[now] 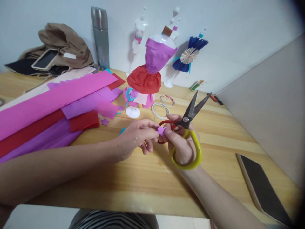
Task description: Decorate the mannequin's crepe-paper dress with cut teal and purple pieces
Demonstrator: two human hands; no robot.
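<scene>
My left hand reaches in from the left and pinches a small purple paper flower by its edge. On the flower's other side, the thumb of my right hand presses against it. Scissors with one yellow and one red handle hang on my right hand, the yellow loop around the thumb, blades apart and pointing away. Behind the hands stands a small mannequin in a purple paper top and a red paper skirt. More purple flowers lie left of my hands.
Folded pink crepe paper and other sheets cover the table's left side. Tape rolls and a white disc lie beyond my hands. A bottle, brown bag, phone and other mannequins stand behind; a dark tablet-like device lies right.
</scene>
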